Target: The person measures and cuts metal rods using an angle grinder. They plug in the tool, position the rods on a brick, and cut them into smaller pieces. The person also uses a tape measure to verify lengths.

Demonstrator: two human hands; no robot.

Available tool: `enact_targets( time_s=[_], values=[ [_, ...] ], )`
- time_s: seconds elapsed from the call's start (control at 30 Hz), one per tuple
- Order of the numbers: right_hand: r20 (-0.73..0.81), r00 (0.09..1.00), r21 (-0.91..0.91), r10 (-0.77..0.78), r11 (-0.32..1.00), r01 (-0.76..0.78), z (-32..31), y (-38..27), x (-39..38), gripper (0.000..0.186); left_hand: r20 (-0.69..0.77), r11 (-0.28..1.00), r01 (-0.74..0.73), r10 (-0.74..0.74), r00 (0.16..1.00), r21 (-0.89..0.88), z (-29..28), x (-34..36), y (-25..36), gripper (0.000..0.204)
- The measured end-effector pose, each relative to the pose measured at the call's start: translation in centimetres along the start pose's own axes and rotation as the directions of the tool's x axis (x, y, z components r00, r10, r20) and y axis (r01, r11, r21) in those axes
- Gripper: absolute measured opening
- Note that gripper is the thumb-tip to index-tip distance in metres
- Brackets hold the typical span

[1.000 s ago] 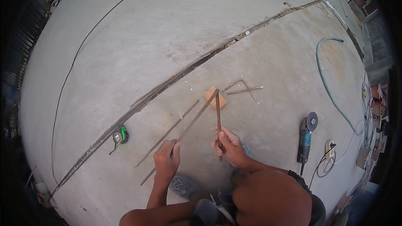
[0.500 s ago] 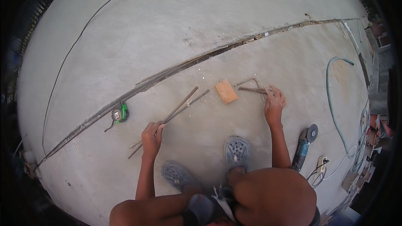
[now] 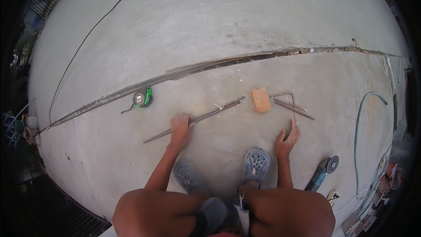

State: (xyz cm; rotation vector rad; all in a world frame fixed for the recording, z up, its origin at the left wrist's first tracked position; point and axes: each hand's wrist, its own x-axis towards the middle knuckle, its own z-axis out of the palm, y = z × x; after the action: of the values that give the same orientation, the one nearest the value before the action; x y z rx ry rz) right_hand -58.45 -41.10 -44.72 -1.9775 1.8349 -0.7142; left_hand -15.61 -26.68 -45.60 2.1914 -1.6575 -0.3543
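Two long rusty steel rods (image 3: 215,112) lie close together on the concrete, a light tie or scrap on them near the far end. My left hand (image 3: 180,129) is closed over their middle part, its fingertips partly hidden. To the right, my right hand (image 3: 288,138) holds nothing, with thumb and fingers apart. Just beyond its fingertips are two short steel rods (image 3: 294,109) and a bent steel rod (image 3: 284,94) that runs beneath or beside them. An orange brick-like block (image 3: 261,100) sits between the long rods and the short ones.
A green-and-black tape measure (image 3: 143,97) lies at the left, by a long groove (image 3: 206,66) in the concrete. An angle grinder (image 3: 322,173) rests right of my knees, near a power socket (image 3: 333,196). A green hose (image 3: 357,136) curves at the right; a dark cable (image 3: 85,39) crosses the far left.
The long rods, crossed before, now lie nearly side by side under my left hand. My right hand has let go of the short rods and drawn back toward me. The view has shifted.
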Motion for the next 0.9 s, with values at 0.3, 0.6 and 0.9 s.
enact_targets(
  time_s=[0.3,0.6,0.9],
  values=[
    [-0.049,0.999,-0.062,0.019,0.998,-0.022,0.4,1.0,-0.2,0.059,0.212,0.997,-0.029,0.043,0.976,-0.068,-2.2,1.8,1.0,0.029],
    [-0.038,0.999,-0.123,-0.027,0.992,0.022,0.2,0.1,0.4,0.051,-0.162,0.988,-0.133,0.120,0.979,-0.072,-1.5,19.3,-1.7,0.025],
    [-0.032,0.999,-0.112,-0.014,0.994,0.010,-0.1,-0.3,0.2,0.048,0.026,0.984,-0.100,0.097,0.995,0.150,1.3,25.7,-0.8,0.016]
  ],
)
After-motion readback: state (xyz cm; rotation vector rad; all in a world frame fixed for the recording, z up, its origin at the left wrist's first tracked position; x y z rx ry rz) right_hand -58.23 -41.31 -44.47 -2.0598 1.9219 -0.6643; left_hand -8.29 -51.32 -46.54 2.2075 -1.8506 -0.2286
